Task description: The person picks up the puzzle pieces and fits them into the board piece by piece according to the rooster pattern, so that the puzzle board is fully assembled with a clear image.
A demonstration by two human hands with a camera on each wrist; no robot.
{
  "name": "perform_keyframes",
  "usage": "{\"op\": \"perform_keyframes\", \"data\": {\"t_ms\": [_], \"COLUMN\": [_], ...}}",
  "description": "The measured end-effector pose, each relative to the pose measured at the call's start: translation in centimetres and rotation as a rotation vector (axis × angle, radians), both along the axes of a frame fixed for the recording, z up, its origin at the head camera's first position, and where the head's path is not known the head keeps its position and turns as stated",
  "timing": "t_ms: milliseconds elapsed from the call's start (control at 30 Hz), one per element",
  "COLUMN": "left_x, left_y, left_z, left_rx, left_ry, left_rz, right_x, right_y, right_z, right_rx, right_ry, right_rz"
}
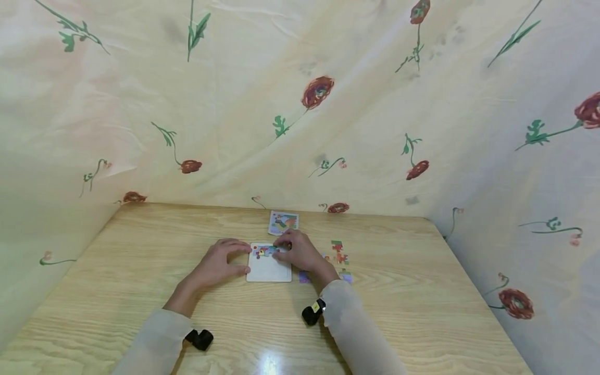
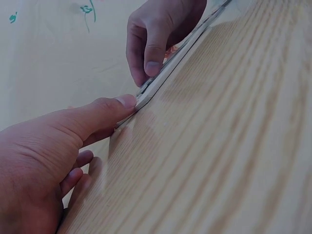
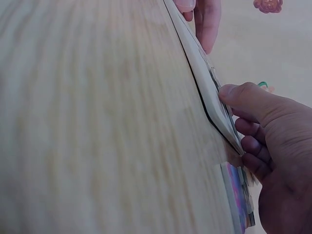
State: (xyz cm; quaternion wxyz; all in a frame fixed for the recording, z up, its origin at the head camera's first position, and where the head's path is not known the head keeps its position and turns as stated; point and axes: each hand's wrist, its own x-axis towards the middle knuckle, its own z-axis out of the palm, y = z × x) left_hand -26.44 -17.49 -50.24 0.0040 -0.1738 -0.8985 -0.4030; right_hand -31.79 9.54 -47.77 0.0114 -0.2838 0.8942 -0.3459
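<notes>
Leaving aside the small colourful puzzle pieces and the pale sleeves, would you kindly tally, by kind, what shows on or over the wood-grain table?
Bare hands (left hand, right hand): 2
Small black wrist cameras: 2
White square puzzle tray: 1
Square colourful picture card: 1
Total: 6

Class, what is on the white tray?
On the tray, puzzle pieces lie towards the far edge. The right hand covers the far right corner; anything there is hidden.
</notes>
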Motion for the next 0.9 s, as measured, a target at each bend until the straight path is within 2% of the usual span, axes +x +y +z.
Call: {"op": "perform_keyframes", "data": {"t_ms": [233,567,900], "left_x": [0.14,0.22,0.04], "left_y": [0.01,0.00,-0.04], "left_z": [-0.18,-0.11,0.06], "left_rx": [0.005,0.010,0.013], "left_ry": [-0.015,-0.029,-0.016], "left_rz": [0.003,0.005,0.000], "right_x": [0.04,-0.20,-0.24], "right_y": [0.03,-0.50,-0.85], "right_z": [-0.23,-0.67,-0.42], "right_rx": [0.004,-0.054,-0.021], "right_ry": [-0.017,-0.023,-0.019], "right_rz": [-0.001,0.024,-0.002]}}
